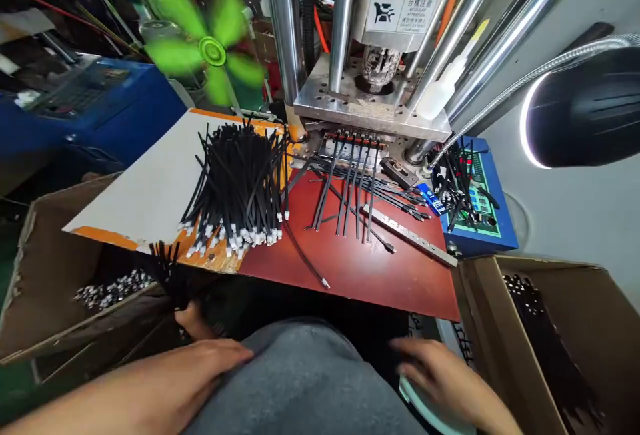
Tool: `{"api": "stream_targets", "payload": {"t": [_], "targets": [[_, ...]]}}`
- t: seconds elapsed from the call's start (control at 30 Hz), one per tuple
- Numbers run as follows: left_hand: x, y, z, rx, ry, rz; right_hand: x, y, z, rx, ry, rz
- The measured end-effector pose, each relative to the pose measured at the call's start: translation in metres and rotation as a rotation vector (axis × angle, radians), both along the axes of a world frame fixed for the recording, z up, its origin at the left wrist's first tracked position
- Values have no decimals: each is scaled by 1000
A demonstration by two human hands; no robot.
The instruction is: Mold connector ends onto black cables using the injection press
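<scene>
My left hand (210, 363) lies on my grey-clothed lap (300, 381), its fingers together and holding nothing I can see. Just beyond it, a patch of skin (193, 321) shows below a small bunch of black cables (167, 268); whether they are held is hidden. My right hand (425, 368) is blurred at the lower right, fingers apart and empty, above a white round rim (425, 408). Both hands are below the red work mat (360, 281), where several black cables (350, 188) fan out from a moulding press's die. A heap of white-tipped black cables (235, 188) lies on a white board (145, 181).
The steel columns of a press with a DANGER label (405, 0) rise ahead. Open cardboard boxes stand left (50, 275) and right (545, 335), both holding black cables. A blue panel (480, 198) sits right of the mat, with a lamp (585, 108) above and a green fan (210, 48) beyond.
</scene>
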State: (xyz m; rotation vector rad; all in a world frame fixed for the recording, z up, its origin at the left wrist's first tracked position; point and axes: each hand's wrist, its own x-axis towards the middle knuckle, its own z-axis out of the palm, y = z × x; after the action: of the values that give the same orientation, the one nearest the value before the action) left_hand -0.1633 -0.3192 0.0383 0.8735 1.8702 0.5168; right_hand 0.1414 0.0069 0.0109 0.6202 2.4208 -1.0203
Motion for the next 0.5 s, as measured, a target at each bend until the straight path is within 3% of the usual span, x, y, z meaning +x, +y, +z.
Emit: {"api": "stream_targets", "payload": {"t": [0.03, 0.07, 0.13, 0.2, 0.27, 0.33, 0.5], "targets": [[8, -7, -26, -61, -102, -26, 10, 1, -23, 50, 36, -169], [14, -6, -52, -48, -96, 59, 15, 4, -44, 89, 81, -315], [19, 16, -94, 44, -64, 280, 16, 10, -78, 141, 163, -510], [17, 44, -122, 144, -96, 544, 15, 15, -98, 238, 182, -607], [11, 64, -137, 195, -134, 684, 15, 18, -105, 397, 161, -645], [6, 72, -144, 230, -173, 753, 17, 22, -105, 537, 189, -590], [13, 72, -148, 293, -273, 837, 9, 30, -92, 621, 382, -347]]}}
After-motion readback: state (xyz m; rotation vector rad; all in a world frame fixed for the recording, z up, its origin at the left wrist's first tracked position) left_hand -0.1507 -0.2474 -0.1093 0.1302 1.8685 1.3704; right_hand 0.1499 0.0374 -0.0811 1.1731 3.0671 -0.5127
